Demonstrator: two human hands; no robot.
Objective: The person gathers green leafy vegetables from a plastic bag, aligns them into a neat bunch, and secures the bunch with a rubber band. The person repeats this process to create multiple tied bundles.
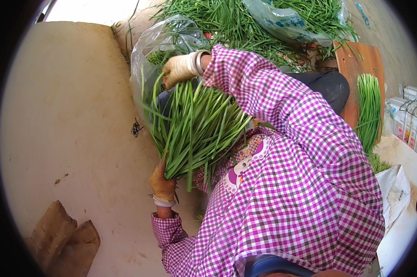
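My left hand (162,181), in a stained yellowish glove with a white band at the wrist, grips a large loose bunch of long green garlic chives (198,128) at its lower left end. The leaves fan out across my lap towards the checked apron front. Above the bunch is my right hand (180,69), in a cream glove, its fingers curled and pinching a few bent blades at the upper left. Its fingertips are partly hidden. A clear plastic bag (149,45) with greens inside lies just behind this hand.
Loose chives (222,20) are heaped at the top, beside a printed plastic bag (281,20) of more. On the right, a neat bunch (367,107) lies on a wooden board (345,69), near bundled printed packs (407,117). Brown folded material (61,239) lies lower left.
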